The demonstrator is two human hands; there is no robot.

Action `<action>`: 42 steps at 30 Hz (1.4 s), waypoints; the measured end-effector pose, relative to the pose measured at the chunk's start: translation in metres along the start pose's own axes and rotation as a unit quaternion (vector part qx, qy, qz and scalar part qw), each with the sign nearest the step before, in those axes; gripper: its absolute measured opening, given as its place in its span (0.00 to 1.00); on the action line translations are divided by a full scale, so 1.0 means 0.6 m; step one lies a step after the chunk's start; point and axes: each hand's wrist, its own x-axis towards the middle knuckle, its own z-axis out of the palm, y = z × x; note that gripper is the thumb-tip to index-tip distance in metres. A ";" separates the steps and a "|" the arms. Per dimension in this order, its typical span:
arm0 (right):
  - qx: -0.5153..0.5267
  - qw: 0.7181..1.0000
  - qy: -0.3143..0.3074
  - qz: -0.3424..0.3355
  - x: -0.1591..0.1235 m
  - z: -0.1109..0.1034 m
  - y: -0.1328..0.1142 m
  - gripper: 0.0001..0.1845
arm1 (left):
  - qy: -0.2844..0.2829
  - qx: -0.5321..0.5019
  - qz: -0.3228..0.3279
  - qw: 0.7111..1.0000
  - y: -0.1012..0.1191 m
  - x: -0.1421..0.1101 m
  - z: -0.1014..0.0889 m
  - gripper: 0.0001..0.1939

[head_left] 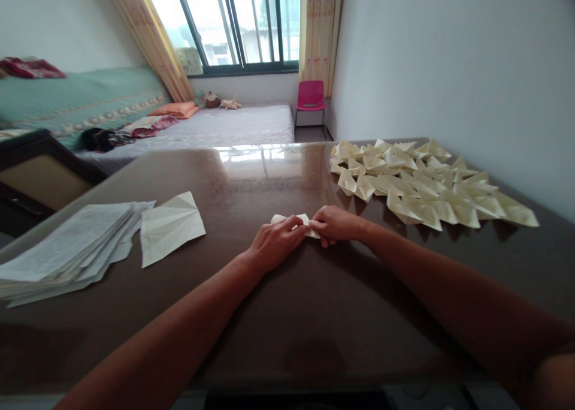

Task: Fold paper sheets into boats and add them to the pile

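Observation:
A small folded piece of cream paper lies on the brown table in front of me, partly covered by both hands. My left hand rests over its left side, fingers pressing it down. At the right end, my right hand pinches the paper between curled fingers. Off to the left is a single creased sheet with fold lines fanning across it. Many folded paper boats sit crowded together at the right, beyond my right hand.
A stack of printed paper sheets lies at the table's left. The glossy brown table runs along a white wall on the right. Behind it are a bed, a pink chair and a dark wooden chair.

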 end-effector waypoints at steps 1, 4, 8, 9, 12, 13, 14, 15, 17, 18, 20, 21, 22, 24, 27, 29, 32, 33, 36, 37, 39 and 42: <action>0.007 1.000 -0.008 -0.008 0.000 0.002 0.000 0.22 | -0.007 0.006 0.006 1.000 0.000 0.000 -0.002 0.13; 0.037 0.998 -0.055 -0.013 -0.004 0.000 -0.002 0.20 | -0.007 -0.001 0.031 0.999 -0.008 -0.001 -0.008 0.12; 0.047 0.997 -0.064 -0.017 -0.004 -0.014 0.002 0.17 | 0.002 -0.133 0.058 0.990 -0.032 -0.003 -0.013 0.13; 0.037 0.999 -0.027 -0.020 -0.002 -0.018 0.005 0.17 | -0.001 -0.173 0.059 0.983 -0.038 -0.003 -0.014 0.13; -0.014 0.990 0.132 -0.038 0.009 -0.021 0.018 0.15 | -0.018 -0.274 0.055 0.960 -0.055 -0.006 -0.018 0.12; -0.025 0.982 0.181 -0.051 0.014 -0.019 0.022 0.13 | -0.026 -0.300 0.054 0.952 -0.058 -0.006 -0.019 0.12; -0.026 0.973 0.220 -0.067 0.019 -0.016 0.026 0.11 | -0.035 -0.321 0.055 0.945 -0.061 -0.007 -0.021 0.12; -0.019 0.966 0.245 -0.082 0.024 -0.013 0.030 0.11 | -0.045 -0.337 0.056 0.939 -0.063 -0.007 -0.023 0.11; 0.007 0.961 0.252 -0.108 0.032 -0.004 0.036 0.16 | -0.062 -0.355 0.059 0.931 -0.065 -0.008 -0.027 0.11; 0.016 0.963 0.243 -0.117 0.034 0.000 0.038 0.17 | -0.068 -0.359 0.060 0.929 -0.065 -0.008 -0.029 0.11; 0.025 0.967 0.221 -0.127 0.037 0.007 0.039 0.20 | -0.076 -0.360 0.055 0.928 -0.065 -0.008 -0.032 0.12; 0.032 0.968 0.214 -0.129 0.038 0.010 0.038 0.20 | -0.078 -0.359 0.048 0.929 -0.063 -0.008 -0.032 0.12; 0.045 0.968 0.209 -0.130 0.038 0.013 0.037 0.20 | -0.077 -0.357 0.037 0.930 -0.062 -0.008 -0.031 0.12; 0.091 0.967 0.200 -0.130 0.038 0.017 0.033 0.18 | -0.061 -0.349 -0.006 0.935 -0.057 -0.006 -0.026 0.11; 0.182 0.963 0.163 -0.110 0.037 0.020 0.025 0.11 | -0.015 -0.340 -0.089 0.936 -0.051 -0.003 -0.011 0.09; 0.231 0.962 0.121 -0.082 0.034 0.020 0.021 0.09 | 0.002 -0.351 -0.127 0.928 -0.048 0.000 -0.002 0.07; 0.266 0.961 0.068 -0.039 0.030 0.017 0.015 0.05 | -0.005 -0.368 -0.156 0.917 -0.048 0.003 0.006 0.06; 0.274 0.960 0.059 -0.029 0.029 0.016 0.014 0.04 | -0.011 -0.364 -0.160 0.917 -0.048 0.003 0.006 0.07; 0.267 0.962 0.057 -0.017 0.028 0.011 0.013 0.06 | -0.030 -0.309 -0.159 0.937 -0.045 0.003 0.005 0.08; 0.246 0.967 0.068 -0.019 0.027 0.010 0.014 0.06 | -0.031 -0.278 -0.154 0.947 -0.043 0.003 0.004 0.08; 0.193 0.976 0.094 -0.021 0.027 0.008 0.015 0.06 | -0.020 -0.214 -0.136 0.967 -0.035 0.002 0.002 0.10; 0.130 0.985 0.114 -0.023 0.027 0.005 0.020 0.06 | -0.001 -0.154 -0.092 0.984 -0.022 0.003 0.003 0.14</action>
